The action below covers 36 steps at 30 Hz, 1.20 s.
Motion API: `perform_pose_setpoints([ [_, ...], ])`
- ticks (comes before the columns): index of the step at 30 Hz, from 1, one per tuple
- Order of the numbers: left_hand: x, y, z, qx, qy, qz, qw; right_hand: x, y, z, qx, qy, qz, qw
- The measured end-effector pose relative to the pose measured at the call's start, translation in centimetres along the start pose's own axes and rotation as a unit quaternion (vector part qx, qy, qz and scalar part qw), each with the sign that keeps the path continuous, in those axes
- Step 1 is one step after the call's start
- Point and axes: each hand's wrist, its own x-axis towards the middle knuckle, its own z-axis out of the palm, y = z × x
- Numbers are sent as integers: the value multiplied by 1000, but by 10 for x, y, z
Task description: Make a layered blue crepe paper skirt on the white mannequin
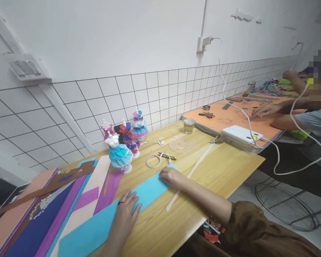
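A long, flat light-blue strip (pixel 149 187) of cloth or paper lies slantwise over the wooden table. My left hand (pixel 125 214) rests on its middle, fingers spread and flat, with a dark ring on one finger. At the strip's far end, my right hand (pixel 173 177) has its fingers curled down onto the edge; the fingertips are partly hidden. A narrow whitish ribbon (pixel 198 162) passes beside and under my right wrist. Just beyond that hand lie a ring of white ribbon (pixel 153 160) and small dark-and-yellow snips (pixel 168 156).
Several small dress forms (pixel 120 153) in ruffled dresses stand near the wall. Coloured sheets (pixel 56 207) pile up at left. A glass cup (pixel 189 126) and a clear dish of beads (pixel 180 145) sit farther back. Another person's hand (pixel 266 110) rests on the orange table (pixel 219 119); a white cable (pixel 278 157) hangs.
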Motion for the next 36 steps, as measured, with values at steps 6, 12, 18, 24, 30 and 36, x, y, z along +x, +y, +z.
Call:
perform_pose_setpoints([
  [6,1,-9,2,24,16,25,999,4,6,-1,-9,-4,-1,1000],
  [12,1,-8,4,13,36,24,999,3,10,-1,-9,-6,5,1000],
  [18,0,0,3,-30,18,-16,999,-5,21,-22,4,-2,28,1000],
  [24,1,7,-3,-59,-25,-57,996,-19,42,-39,12,-6,75,997],
  [30,0,8,-3,-65,-43,-69,995,-24,50,-45,-20,-10,199,980],
  [36,1,7,-3,-73,-42,-67,994,-13,52,-45,-64,-24,322,944],
])
